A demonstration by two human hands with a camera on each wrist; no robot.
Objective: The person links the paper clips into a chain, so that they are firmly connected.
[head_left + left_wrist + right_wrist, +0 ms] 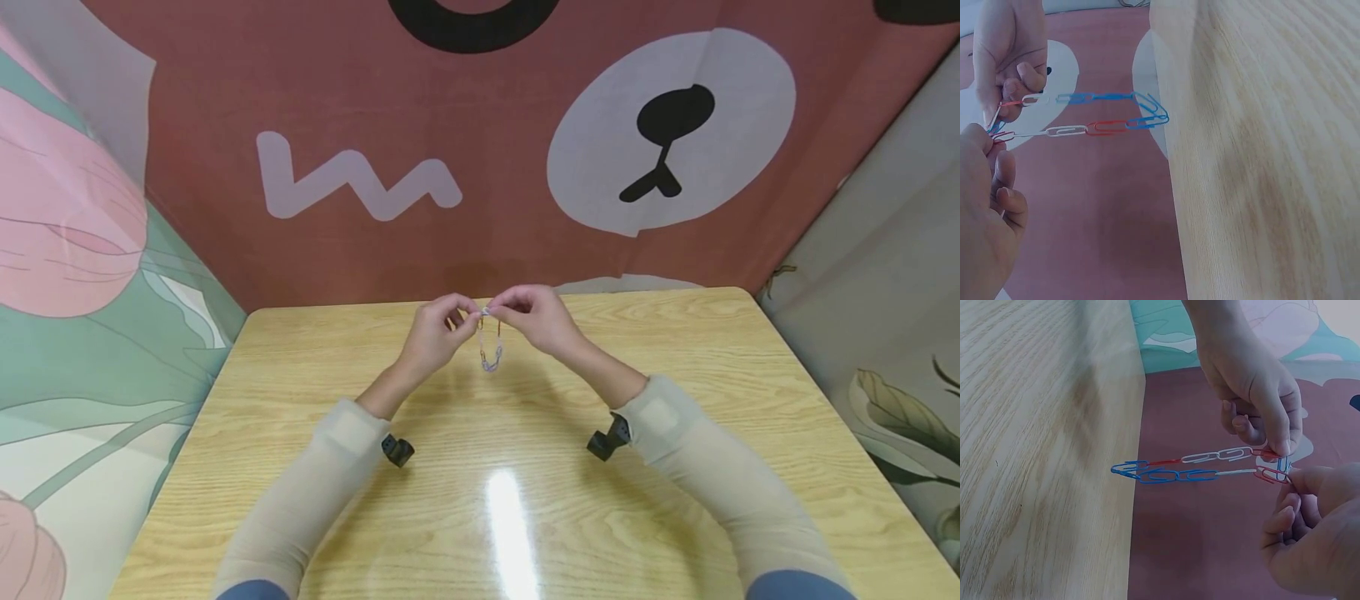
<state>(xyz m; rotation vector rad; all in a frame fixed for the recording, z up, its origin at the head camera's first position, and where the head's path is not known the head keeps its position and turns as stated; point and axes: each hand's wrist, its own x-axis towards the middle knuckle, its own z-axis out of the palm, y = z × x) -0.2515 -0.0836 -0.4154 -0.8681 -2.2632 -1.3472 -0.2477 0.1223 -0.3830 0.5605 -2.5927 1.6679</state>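
Note:
A chain of red, white and blue paper clips (491, 364) hangs in a narrow loop below both hands, over the far part of the table. My left hand (438, 332) pinches one end of it between thumb and forefinger. Close beside it, my right hand (542, 321) pinches the other end, the fingertips of the two hands nearly meeting. Right at the fingertips, a blue paper clip (1282, 466) sits between the two red end clips. Several blue clips (1149, 111) form the bottom of the loop. The fingers partly hide the clips they pinch.
The light wooden table (480, 442) spreads under the forearms, with a bright glare streak near its front. Behind its far edge hangs a reddish printed cloth (495, 125); patterned cloths (82, 350) flank the sides. Small black cameras (397, 451) are strapped at both wrists.

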